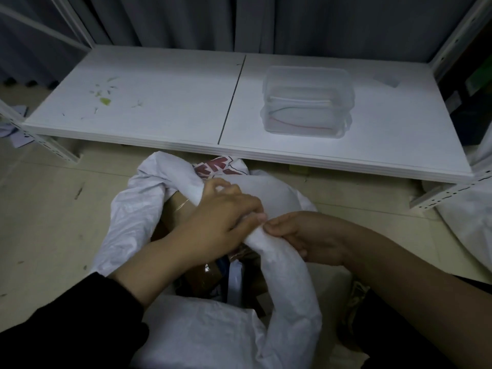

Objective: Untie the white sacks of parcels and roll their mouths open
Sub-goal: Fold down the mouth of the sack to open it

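Where its rim rolls over — white sack (pixel 288 282) pinched in each grip — left hand (pixel 221 218), right hand (pixel 308 239).

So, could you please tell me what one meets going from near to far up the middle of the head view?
The white sack, its rolled mouth gripped by the left hand and the right hand → white shelf board → clear plastic box → grey curtain.
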